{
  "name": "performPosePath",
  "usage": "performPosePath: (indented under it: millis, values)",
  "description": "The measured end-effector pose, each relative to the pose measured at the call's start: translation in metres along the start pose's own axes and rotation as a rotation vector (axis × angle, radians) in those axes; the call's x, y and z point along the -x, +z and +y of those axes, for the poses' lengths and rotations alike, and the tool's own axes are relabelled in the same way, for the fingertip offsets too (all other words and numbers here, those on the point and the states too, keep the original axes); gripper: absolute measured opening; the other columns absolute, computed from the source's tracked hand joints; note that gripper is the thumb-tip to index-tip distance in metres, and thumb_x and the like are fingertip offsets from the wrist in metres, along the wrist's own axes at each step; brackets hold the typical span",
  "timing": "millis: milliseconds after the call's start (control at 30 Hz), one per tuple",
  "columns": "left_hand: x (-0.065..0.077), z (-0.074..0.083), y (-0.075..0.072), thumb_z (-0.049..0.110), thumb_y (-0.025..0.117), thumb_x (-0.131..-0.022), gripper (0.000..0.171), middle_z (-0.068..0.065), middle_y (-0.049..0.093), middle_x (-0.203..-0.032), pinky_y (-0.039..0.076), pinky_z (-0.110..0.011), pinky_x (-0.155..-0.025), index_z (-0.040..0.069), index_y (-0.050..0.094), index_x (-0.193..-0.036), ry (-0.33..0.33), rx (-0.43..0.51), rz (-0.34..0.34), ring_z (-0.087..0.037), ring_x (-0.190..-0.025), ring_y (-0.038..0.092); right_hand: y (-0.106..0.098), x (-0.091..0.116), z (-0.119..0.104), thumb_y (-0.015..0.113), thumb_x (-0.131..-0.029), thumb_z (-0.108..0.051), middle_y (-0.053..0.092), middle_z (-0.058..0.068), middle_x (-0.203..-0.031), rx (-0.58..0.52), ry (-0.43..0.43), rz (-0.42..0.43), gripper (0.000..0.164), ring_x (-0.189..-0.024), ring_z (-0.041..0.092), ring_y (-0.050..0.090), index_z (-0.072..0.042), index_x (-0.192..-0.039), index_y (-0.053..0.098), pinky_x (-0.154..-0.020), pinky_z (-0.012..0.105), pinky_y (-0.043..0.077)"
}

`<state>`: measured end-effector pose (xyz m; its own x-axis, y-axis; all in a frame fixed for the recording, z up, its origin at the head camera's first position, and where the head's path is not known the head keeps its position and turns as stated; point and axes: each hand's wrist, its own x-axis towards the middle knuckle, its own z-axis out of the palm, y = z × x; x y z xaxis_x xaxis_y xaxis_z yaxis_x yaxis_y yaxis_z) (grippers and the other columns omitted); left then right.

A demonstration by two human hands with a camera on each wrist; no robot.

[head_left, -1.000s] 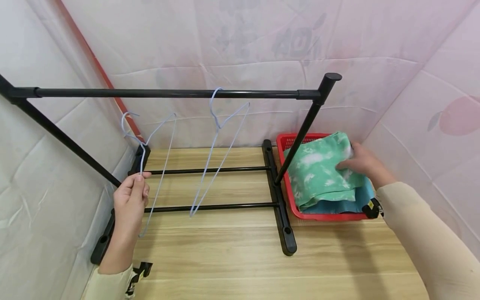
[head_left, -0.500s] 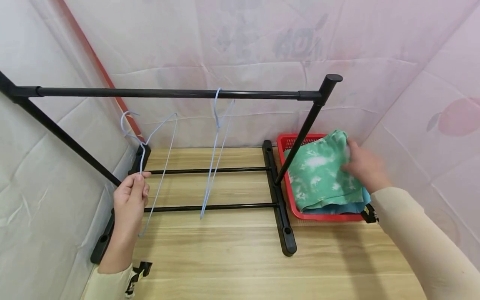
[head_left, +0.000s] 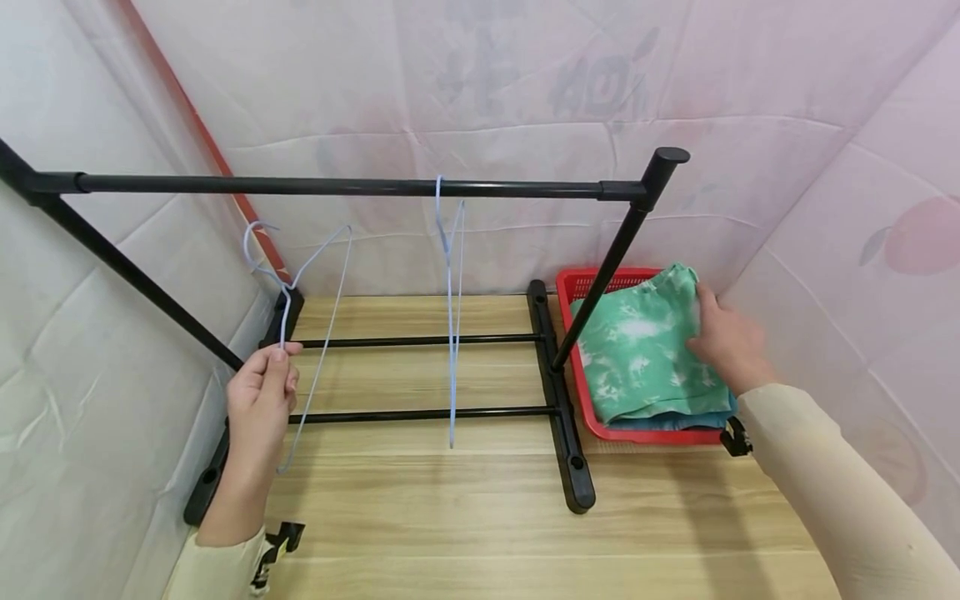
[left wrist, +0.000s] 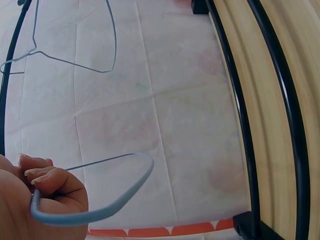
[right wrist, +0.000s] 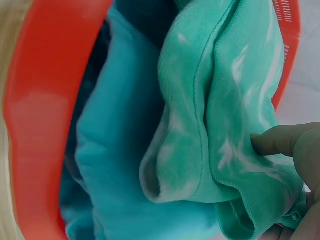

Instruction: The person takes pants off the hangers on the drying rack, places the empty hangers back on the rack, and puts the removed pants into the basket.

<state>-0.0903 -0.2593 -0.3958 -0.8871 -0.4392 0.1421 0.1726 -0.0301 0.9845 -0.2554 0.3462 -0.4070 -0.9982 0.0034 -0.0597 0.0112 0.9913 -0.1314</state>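
Observation:
My left hand (head_left: 261, 400) pinches a thin light-blue clothes hanger (head_left: 309, 265) whose hook stands free of the rack's top rail. In the left wrist view the hanger (left wrist: 95, 216) loops out from between thumb and fingers. At the right, my right hand (head_left: 729, 340) holds the edge of a folded green-and-white tie-dye garment (head_left: 637, 354) lying in a red basket (head_left: 652, 436). The right wrist view has the thumb on top of the green cloth (right wrist: 230, 115) and fingertips partly hidden beneath it. Blue cloth (right wrist: 132, 125) lies under the green garment.
A black garment rack (head_left: 337, 185) stands across the floor, its feet and two lower bars near the wood surface (head_left: 420, 517). A second light-blue hanger (head_left: 452, 333) hangs from its rail. White printed sheeting (head_left: 510, 92) walls the back and sides.
The hanging hanger has swung until nearly edge-on. My right hand has shifted slightly left and the green garment's edge now covers more of the blue cloth. The left hand stays still.

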Motion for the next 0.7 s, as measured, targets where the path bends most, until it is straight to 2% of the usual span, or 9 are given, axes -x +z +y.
performPosePath:
  millis: [200, 267, 333, 400, 433, 500, 567, 633, 700]
  values:
    - [0.001, -0.002, 0.001, 0.028, 0.052, -0.104, 0.031, -0.002, 0.047, -0.066, 0.024, -0.024, -0.039, 0.000, 0.066, -0.106, 0.001, -0.002, -0.006, -0.009, -0.047, 0.033, 0.008, 0.000, 0.008, 0.069, -0.084, -0.017, 0.054, 0.038, -0.114, -0.036, -0.020, 0.020, 0.102, -0.067, 0.041, 0.056, -0.010, -0.160, 0.001, -0.047, 0.047, 0.041]
    - [0.000, -0.002, 0.002, 0.028, 0.052, -0.104, 0.031, -0.002, 0.047, -0.066, 0.024, -0.024, -0.039, 0.001, 0.065, -0.106, 0.000, 0.002, -0.009, -0.009, -0.047, 0.033, 0.010, 0.002, 0.007, 0.068, -0.086, -0.018, 0.049, 0.039, -0.123, -0.042, -0.036, 0.043, 0.100, -0.078, 0.047, 0.055, -0.011, -0.160, 0.001, -0.054, 0.056, 0.045]
    - [0.000, -0.003, 0.002, 0.028, 0.052, -0.104, 0.030, -0.001, 0.047, -0.066, 0.024, -0.024, -0.039, 0.001, 0.066, -0.106, 0.002, -0.004, -0.013, -0.008, -0.047, 0.033, 0.013, 0.006, 0.002, 0.068, -0.088, -0.020, 0.039, 0.040, -0.137, -0.046, -0.064, 0.092, 0.095, -0.102, 0.057, 0.050, -0.013, -0.161, 0.007, -0.074, 0.068, 0.045]
    - [0.000, -0.003, 0.002, 0.028, 0.052, -0.105, 0.030, -0.001, 0.047, -0.066, 0.024, -0.024, -0.039, 0.001, 0.066, -0.106, 0.002, -0.007, -0.016, -0.009, -0.047, 0.034, 0.016, 0.010, -0.005, 0.068, -0.090, -0.023, 0.027, 0.040, -0.148, -0.030, -0.119, 0.151, 0.088, -0.127, 0.063, 0.032, -0.014, -0.160, 0.015, -0.094, 0.076, 0.032]
    - [0.000, -0.002, 0.002, 0.027, 0.051, -0.105, 0.030, -0.001, 0.047, -0.066, 0.024, -0.024, -0.039, 0.000, 0.065, -0.107, 0.002, -0.008, -0.017, -0.008, -0.047, 0.034, 0.019, 0.012, -0.009, 0.067, -0.091, -0.025, 0.023, 0.039, -0.151, -0.017, -0.156, 0.183, 0.083, -0.134, 0.065, 0.021, -0.014, -0.158, 0.020, -0.099, 0.079, 0.025]
    - [-0.001, -0.001, 0.003, 0.027, 0.051, -0.105, 0.030, -0.001, 0.047, -0.066, 0.023, -0.024, -0.039, 0.000, 0.065, -0.106, 0.004, -0.007, -0.014, -0.009, -0.047, 0.034, 0.027, 0.015, -0.017, 0.065, -0.094, -0.028, 0.023, 0.037, -0.153, 0.002, -0.250, 0.238, 0.072, -0.141, 0.063, 0.013, -0.013, -0.155, 0.030, -0.106, 0.078, 0.017]
    - [-0.001, -0.001, 0.003, 0.027, 0.052, -0.104, 0.031, -0.001, 0.047, -0.066, 0.023, -0.024, -0.040, 0.000, 0.065, -0.106, 0.003, 0.002, -0.009, -0.009, -0.047, 0.034, 0.037, 0.021, -0.026, 0.058, -0.099, -0.033, 0.026, 0.034, -0.155, 0.010, -0.338, 0.247, 0.063, -0.143, 0.060, 0.012, -0.011, -0.153, 0.035, -0.108, 0.077, 0.015]
    - [-0.001, 0.000, 0.004, 0.028, 0.052, -0.104, 0.031, -0.001, 0.047, -0.066, 0.023, -0.024, -0.039, 0.000, 0.065, -0.106, 0.000, 0.005, -0.006, -0.009, -0.047, 0.033, 0.048, 0.028, -0.033, 0.050, -0.104, -0.036, 0.025, 0.032, -0.157, -0.009, -0.405, 0.216, 0.058, -0.145, 0.059, 0.010, -0.010, -0.153, 0.036, -0.110, 0.076, 0.013]
    - [0.000, 0.001, 0.004, 0.029, 0.053, -0.104, 0.031, -0.001, 0.046, -0.066, 0.022, -0.024, -0.039, 0.001, 0.066, -0.105, -0.004, 0.006, -0.005, -0.009, -0.047, 0.032, 0.059, 0.037, -0.040, 0.042, -0.107, -0.040, 0.020, 0.028, -0.160, -0.021, -0.429, 0.141, 0.058, -0.146, 0.057, 0.004, -0.011, -0.156, 0.031, -0.110, 0.077, 0.009]
